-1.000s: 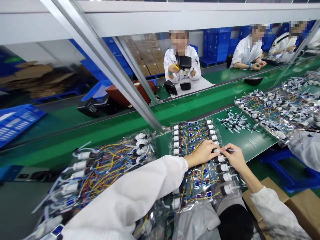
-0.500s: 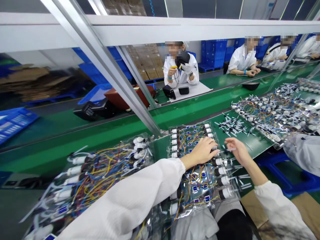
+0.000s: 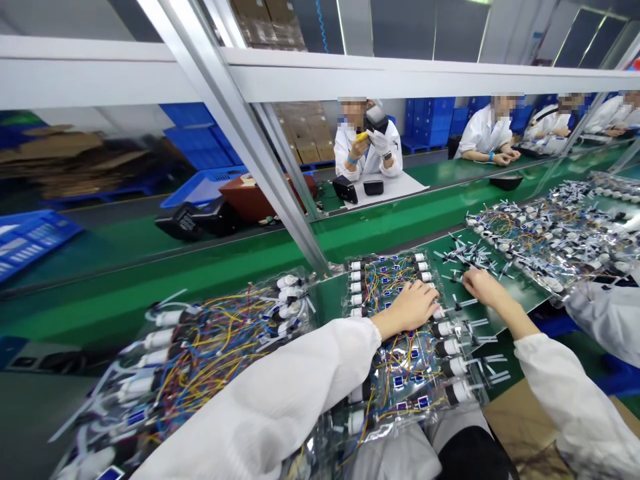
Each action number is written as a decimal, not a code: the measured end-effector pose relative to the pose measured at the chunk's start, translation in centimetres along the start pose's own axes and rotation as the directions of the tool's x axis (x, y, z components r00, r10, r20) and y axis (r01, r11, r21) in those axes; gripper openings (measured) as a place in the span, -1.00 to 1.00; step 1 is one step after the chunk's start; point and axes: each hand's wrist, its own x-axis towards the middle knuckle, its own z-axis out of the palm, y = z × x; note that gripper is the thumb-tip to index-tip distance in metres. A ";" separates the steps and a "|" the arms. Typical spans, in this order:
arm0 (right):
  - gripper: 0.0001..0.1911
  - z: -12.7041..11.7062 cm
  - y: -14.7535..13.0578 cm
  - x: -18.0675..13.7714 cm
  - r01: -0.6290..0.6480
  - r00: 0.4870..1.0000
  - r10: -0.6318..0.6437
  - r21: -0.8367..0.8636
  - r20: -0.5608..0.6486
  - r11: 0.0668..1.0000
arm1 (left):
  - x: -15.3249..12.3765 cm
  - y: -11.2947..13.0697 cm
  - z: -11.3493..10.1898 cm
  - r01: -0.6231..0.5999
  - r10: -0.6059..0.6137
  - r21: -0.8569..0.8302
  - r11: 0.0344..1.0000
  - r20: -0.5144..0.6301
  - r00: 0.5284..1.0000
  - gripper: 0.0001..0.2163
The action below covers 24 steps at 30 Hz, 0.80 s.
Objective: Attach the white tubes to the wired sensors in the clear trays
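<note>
My left hand (image 3: 411, 305) lies flat on a clear plastic tray (image 3: 400, 347) of small black motors with white caps and coloured wires. Its fingertips touch one white-capped motor (image 3: 440, 312) on the tray's right side. My right hand (image 3: 481, 287) is out to the right of the tray, on the green bench. Its fingers curl down at the near edge of a pile of small white tubes (image 3: 467, 253). What they pinch, if anything, is hidden. Several motors (image 3: 453, 365) along the tray's right edge have white tubes sticking out.
A second tray of wired motors (image 3: 200, 347) lies at my left, and a large heap of them (image 3: 550, 233) at the right by a co-worker's white sleeve (image 3: 605, 313). A slanted metal post (image 3: 280, 193) rises ahead. People in white coats sit across the green belt (image 3: 400, 213).
My right hand has left the motor at my left fingertips and moved right and away to the tube pile. My left hand has stayed on the tray. The view has tipped up slightly.
</note>
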 end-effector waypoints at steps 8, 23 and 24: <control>-0.81 -1.4 0.3 -4.8 0.198 0.980 -0.196 0.107 -0.032 0.974 | 0.1 -0.7 0.8 -0.008 0.006 -0.074 0.997 -0.034 0.999 -0.78; -0.77 1.0 -0.4 -6.7 0.229 0.971 -0.203 0.251 -0.125 0.941 | 0.2 -1.4 1.6 0.015 -0.020 -0.149 0.989 -0.030 0.999 -0.74; -0.76 0.6 -0.2 -6.7 0.201 0.972 -0.155 0.277 -0.179 0.939 | 0.3 -1.5 1.7 0.023 -0.028 -0.167 0.986 -0.028 0.999 -0.75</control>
